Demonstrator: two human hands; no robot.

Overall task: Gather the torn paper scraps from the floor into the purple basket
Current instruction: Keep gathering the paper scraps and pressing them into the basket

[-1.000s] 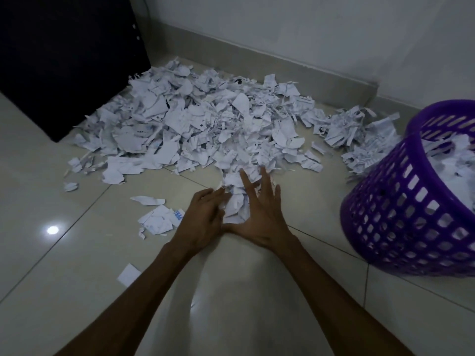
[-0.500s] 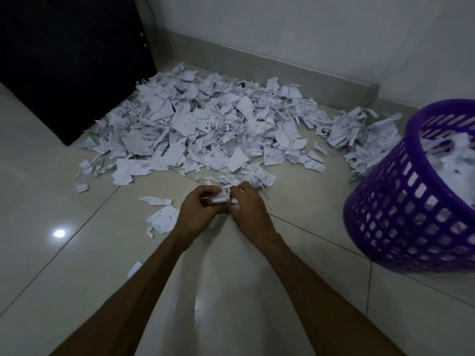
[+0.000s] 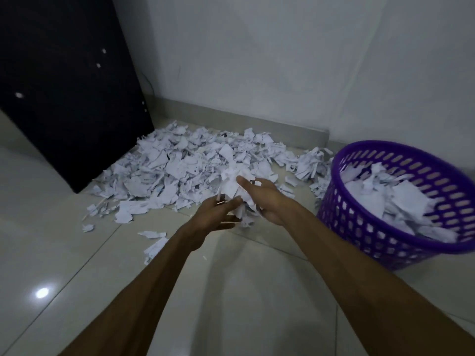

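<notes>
Both hands, left [image 3: 217, 213] and right [image 3: 267, 201], cup a loose wad of scraps [image 3: 235, 186] mid-frame; light, slippery, best squeezed from both sides toward the purple basket [image 3: 359, 227].

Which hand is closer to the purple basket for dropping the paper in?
The right hand. It holds the bunch of scraps together with the left hand, but sits on the side of the purple basket, so it probably leads the drop.
</notes>
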